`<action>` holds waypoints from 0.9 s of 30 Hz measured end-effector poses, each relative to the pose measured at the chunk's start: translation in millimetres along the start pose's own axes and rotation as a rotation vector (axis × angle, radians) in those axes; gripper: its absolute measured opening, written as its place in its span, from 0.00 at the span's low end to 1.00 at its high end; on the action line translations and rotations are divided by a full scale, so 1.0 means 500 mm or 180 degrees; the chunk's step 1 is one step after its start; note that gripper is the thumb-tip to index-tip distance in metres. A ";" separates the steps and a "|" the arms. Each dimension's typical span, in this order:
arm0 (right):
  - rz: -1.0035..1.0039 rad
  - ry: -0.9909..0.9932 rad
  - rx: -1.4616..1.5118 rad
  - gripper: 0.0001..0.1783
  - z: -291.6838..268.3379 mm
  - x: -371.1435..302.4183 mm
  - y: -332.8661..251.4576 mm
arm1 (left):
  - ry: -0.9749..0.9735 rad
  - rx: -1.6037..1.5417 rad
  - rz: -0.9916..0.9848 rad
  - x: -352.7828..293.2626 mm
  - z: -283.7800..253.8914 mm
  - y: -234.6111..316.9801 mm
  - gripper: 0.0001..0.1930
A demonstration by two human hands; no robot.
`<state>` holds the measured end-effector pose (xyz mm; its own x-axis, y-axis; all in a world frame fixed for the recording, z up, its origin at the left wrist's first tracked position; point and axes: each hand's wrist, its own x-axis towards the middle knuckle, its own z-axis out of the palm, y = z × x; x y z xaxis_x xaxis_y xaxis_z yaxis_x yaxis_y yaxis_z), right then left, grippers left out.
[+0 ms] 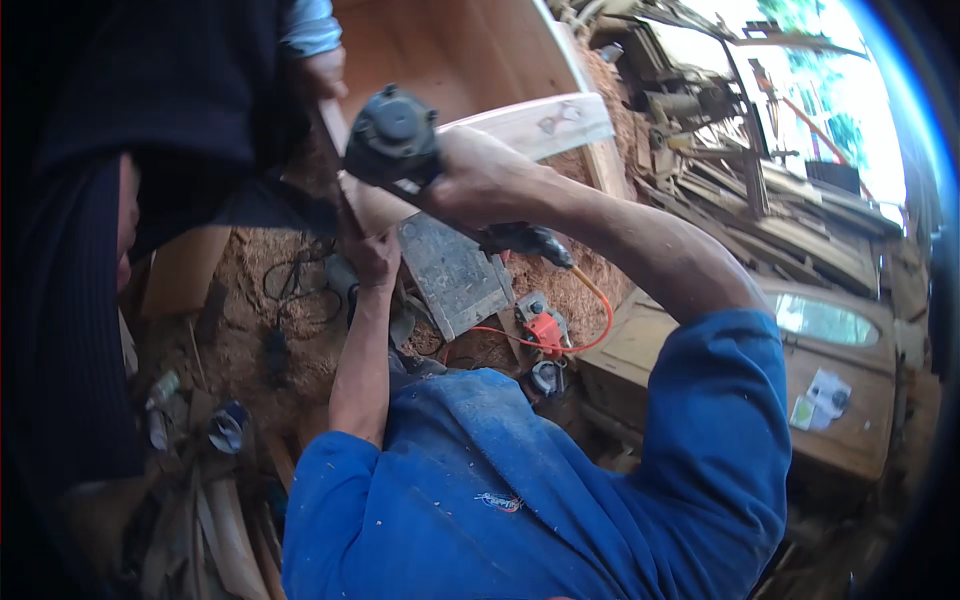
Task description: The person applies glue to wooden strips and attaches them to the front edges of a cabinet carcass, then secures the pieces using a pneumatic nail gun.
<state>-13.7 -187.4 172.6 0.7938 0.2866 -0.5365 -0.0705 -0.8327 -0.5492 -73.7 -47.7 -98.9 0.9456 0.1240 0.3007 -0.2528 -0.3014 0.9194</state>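
My right hand point(485, 178) is wrapped round the handle of a black nail gun point(395, 132), and an orange air hose point(608, 315) trails from its rear end. The gun's head lies against the work, and its nose is hidden. Just below it, my left hand point(372, 256) is closed on the near end of a wooden piece point(378, 207); the fingers are partly hidden. A pale, knotted board point(545, 125) runs to the right behind my right wrist. Beyond rises a large wooden box-like frame point(450, 45). At its left, a co-worker's hand point(325, 72) grips a narrow wooden strip point(332, 128).
The co-worker's dark clothing point(160, 120) fills the left side. Wood shavings point(300, 270) cover the floor round a grey worn board point(455, 275) and a red-and-grey tool point(544, 330). On the right stand stacked planks point(790, 225) and a wooden panel with an oval mirror point(825, 320).
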 end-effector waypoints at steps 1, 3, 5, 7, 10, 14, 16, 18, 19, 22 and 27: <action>0.0188 -0.0060 -0.0063 0.15 0.000 0.002 -0.006 | 0.0106 -0.0055 -0.0037 -0.001 0.006 -0.003 0.48; -0.0625 0.0550 -0.0064 0.17 0.032 -0.002 0.029 | 0.0003 0.0058 -0.0004 -0.010 0.018 -0.027 0.44; -0.0449 0.0822 0.0175 0.19 0.053 -0.064 0.026 | -0.0221 0.0411 0.0391 -0.008 0.018 -0.066 0.27; -0.0281 0.1132 0.0707 0.27 0.104 -0.142 0.068 | -0.0295 0.0387 0.0539 -0.009 0.021 -0.069 0.16; 0.0118 0.1657 0.1357 0.38 0.208 -0.245 0.129 | -0.0149 0.0306 0.0634 -0.002 0.005 -0.048 0.08; 0.1222 0.2668 0.1564 0.38 0.443 -0.265 0.296 | -0.0932 -0.0585 -0.1194 -0.004 0.013 -0.018 0.12; 0.1911 0.2455 0.1523 0.35 0.532 -0.223 0.372 | -0.0626 -0.0355 -0.0889 -0.003 0.008 -0.018 0.14; 0.2119 0.2286 0.1568 0.34 0.595 -0.187 0.443 | -0.0625 -0.0206 -0.1040 0.005 0.005 0.032 0.11; 0.2365 0.2102 0.1548 0.32 0.624 -0.175 0.469 | -0.0622 -0.0108 -0.1237 0.007 0.003 0.053 0.09; 0.2550 0.1721 0.1634 0.30 0.683 -0.159 0.519 | -0.0492 -0.0209 -0.1059 0.009 0.011 0.053 0.07; 0.2355 0.1316 0.1554 0.26 0.619 -0.187 0.493 | -0.0249 -0.0680 -0.1032 0.009 0.012 0.027 0.07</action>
<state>-292.2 -272.9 -111.2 0.5911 -0.4954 -0.6366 -0.8043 -0.4210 -0.4193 -71.4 -57.1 -86.6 0.9941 0.1056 -0.0267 0.0325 -0.0537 0.9980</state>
